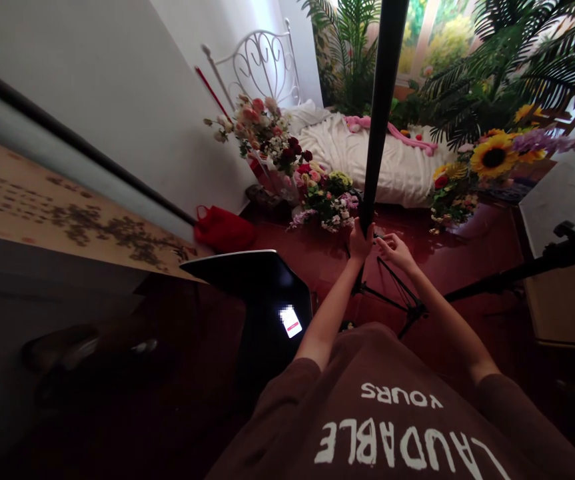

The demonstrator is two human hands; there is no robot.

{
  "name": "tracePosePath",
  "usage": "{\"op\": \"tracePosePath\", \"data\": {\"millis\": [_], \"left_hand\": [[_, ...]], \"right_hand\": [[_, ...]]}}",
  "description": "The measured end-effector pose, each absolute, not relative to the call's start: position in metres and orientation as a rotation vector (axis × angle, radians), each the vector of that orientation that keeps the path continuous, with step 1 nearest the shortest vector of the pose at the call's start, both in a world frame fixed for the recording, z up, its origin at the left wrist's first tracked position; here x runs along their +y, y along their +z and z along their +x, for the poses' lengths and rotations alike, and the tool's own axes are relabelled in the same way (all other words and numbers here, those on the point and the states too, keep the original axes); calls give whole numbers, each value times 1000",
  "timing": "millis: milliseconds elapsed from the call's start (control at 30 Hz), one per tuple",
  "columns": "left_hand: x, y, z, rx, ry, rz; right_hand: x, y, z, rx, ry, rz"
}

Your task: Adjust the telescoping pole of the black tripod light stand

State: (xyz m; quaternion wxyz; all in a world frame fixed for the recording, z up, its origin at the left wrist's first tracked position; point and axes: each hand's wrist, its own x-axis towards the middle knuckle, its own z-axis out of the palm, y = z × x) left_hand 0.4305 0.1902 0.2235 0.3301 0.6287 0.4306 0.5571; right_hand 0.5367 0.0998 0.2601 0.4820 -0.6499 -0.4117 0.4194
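A tall black stand pole [378, 107] rises upright in front of me and runs out of the top of the view. My left hand [360, 241] is wrapped round this pole, low down. Beside it, on the pole's right, my right hand [393, 251] pinches a small dark knob [379, 237], partly covered by the fingers. Below both hands, the thin black legs [392, 293] of a stand spread over the floor.
A dark table [252, 280] with a lit phone [291, 323] stands left. Flower bunches [334, 200] and a white-draped bed [337, 147] lie ahead; sunflowers [494, 157] are at right. A red bag [222, 229] sits by the wall. Another black stand [497, 277] reaches in from the right.
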Motion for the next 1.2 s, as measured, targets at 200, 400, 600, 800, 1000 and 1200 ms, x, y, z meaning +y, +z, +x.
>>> {"op": "tracePosePath", "data": {"millis": [200, 400, 600, 800, 1000, 1200], "left_hand": [[188, 223, 430, 1219, 1415, 1704], [191, 223, 430, 1181, 1410, 1728], [154, 217, 441, 1350, 1574, 1539], [68, 156, 480, 1455, 1460, 1315], [37, 148, 541, 814, 992, 1590], [16, 204, 631, 187, 844, 1839]], "right_hand": [[106, 262, 537, -1250, 740, -1725], [115, 266, 533, -967, 1101, -1697], [82, 257, 547, -826, 1293, -1585], [11, 218, 597, -483, 1220, -1632], [-80, 214, 657, -39, 953, -1619], [-151, 251, 711, 153, 705, -1568]]}}
